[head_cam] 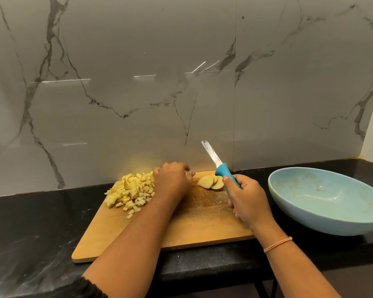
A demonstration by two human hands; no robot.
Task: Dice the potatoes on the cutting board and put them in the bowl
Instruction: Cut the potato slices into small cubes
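Potato dice (131,191) lie heaped on the far left part of the board (198,220), a few loose cubes scattered at the near side of the heap. Three or so potato slices (209,182), overlapping one another, lie at the far right part of the same board, apart from the heap.

Left hand (172,182): back upward, set on the board between heap and slices, its side touching the heap. The fingers are curled down toward the far edge. Whether they pinch a piece of potato cannot be told, since the knuckles hide the fingertips.

Right hand (246,198): wrapped round the teal handle of the knife (221,168), thumb laid along the handle. The blade is lifted clear of the board and tilts up and away toward the wall (138,93), its tip leaning left. The handle passes just in front of the slices.

Bowl (310,220): pale blue, wide and shallow, standing on the counter (41,222) to the right of the board and near it, not touching. Faint smears mark its inner wall.

The board is pale wood and lies askew on the black counter, its near left corner closest to the viewer. A thin band (278,244) circles the right wrist; a dark sleeve (88,287) ends on the left forearm. The wall is grey marble with dark veins.
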